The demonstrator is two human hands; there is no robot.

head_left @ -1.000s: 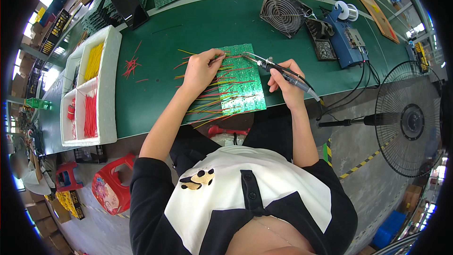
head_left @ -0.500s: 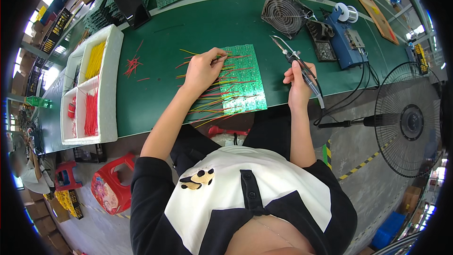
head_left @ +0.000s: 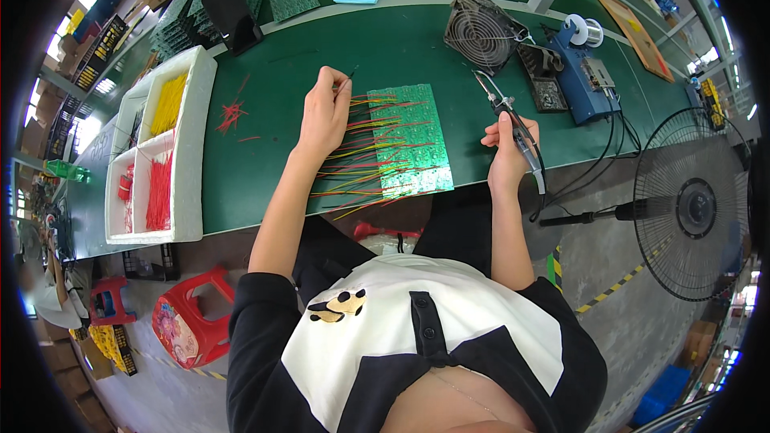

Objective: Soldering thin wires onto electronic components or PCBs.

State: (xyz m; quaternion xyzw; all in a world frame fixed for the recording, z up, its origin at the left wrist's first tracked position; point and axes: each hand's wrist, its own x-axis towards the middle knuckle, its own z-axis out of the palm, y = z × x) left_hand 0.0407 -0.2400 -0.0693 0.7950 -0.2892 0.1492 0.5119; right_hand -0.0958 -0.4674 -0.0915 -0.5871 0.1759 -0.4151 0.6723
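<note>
My left hand point(head_left: 324, 116) is raised beside the upper left corner of a green circuit board panel point(head_left: 421, 136). Its fingers pinch a thin dark wire point(head_left: 353, 72), whose short end sticks out past the fingertips. Red and yellow wires point(head_left: 353, 162) run from the panel out to its left, several rows of them. Right of the panel, my right hand point(head_left: 510, 152) is closed round a soldering iron point(head_left: 520, 135) with a metal guide tube near its tip. The iron points up and away, its tip apart from the panel.
At left stands a white foam box point(head_left: 188, 152) with yellow and red wires in compartments. Red wire pieces point(head_left: 233, 116) lie beside it. Along the back are a phone point(head_left: 231, 16), a small fan point(head_left: 481, 32), an iron stand point(head_left: 548, 92) and a blue soldering station point(head_left: 584, 80).
My left hand has moved left off the panel's wires and now shows a thin dark wire at its fingertips. The soldering iron has shifted slightly right and down in my right hand.
</note>
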